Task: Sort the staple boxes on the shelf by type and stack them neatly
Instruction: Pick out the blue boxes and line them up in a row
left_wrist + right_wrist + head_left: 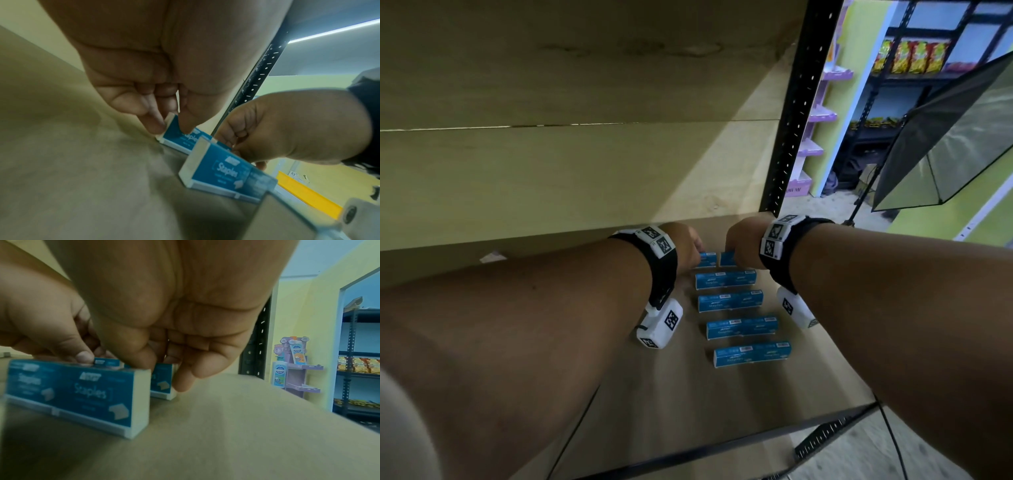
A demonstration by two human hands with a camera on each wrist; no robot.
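- Left hand [156,104]: fingers curled down, thumb and fingertips pinching the left end of the rearmost left staple box [180,138], a small oblong carton of blue card with white end flaps and white "Staples" lettering.
- Right hand [164,340]: fingers bent downward and clamped on the rearmost right staple box [163,382], same blue-and-white carton; thumb on the near face, fingers over the right end.
- In the head view both hands sit close together at the back of the shelf, left hand [683,245], right hand [743,245], the two gripped boxes side by side, left one [707,259], right one [727,258]; whether their ends touch cannot be told.
- Toward the front, four longer blue units lie in a column, each apart from the next, all parallel: second row [725,279], third row [730,300], fourth row [742,327], front row [752,354]. From the wrist views each appears to be two cartons end to end, with barcode labels on the tops.
- Shelf board [722,404]: flat, matte, tan wood-like sheet, dark metal edge at the front.
- Black perforated steel upright [796,113] at the right rear corner.
- Both wrists carry black straps with white marker blocks.
- Beyond the rack: grey softbox lamp [955,137], purple card display stand [296,368], snack packets [914,56] on a distant rack.
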